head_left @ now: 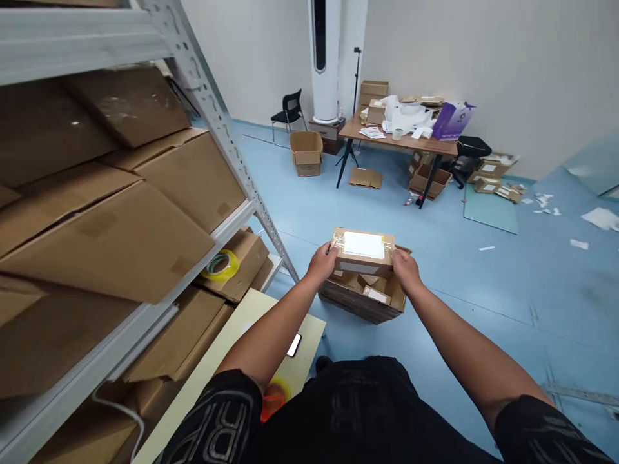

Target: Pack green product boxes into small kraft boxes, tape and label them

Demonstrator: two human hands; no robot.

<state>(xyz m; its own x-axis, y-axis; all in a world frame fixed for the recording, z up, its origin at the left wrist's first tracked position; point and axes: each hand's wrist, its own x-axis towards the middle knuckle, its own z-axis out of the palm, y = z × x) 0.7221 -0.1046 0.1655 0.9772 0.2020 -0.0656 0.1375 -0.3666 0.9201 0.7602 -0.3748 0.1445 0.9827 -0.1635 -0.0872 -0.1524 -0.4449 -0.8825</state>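
I hold a small cardboard parcel (362, 252) with a white label on top, taped shut, out in front of me. My left hand (322, 261) grips its left end and my right hand (405, 268) grips its right end, fingers curled round the edges. Right below the parcel stands an open cardboard box (360, 299) on the blue floor, with several smaller parcels inside it.
A metal shelf rack (227, 129) stacked with flat cartons fills the left, with a tape roll (221, 264) on one carton. A pale table (232, 348) with a phone (294, 345) is at my left. A cluttered desk (396, 138), chair (289, 109) and boxes stand at the far wall.
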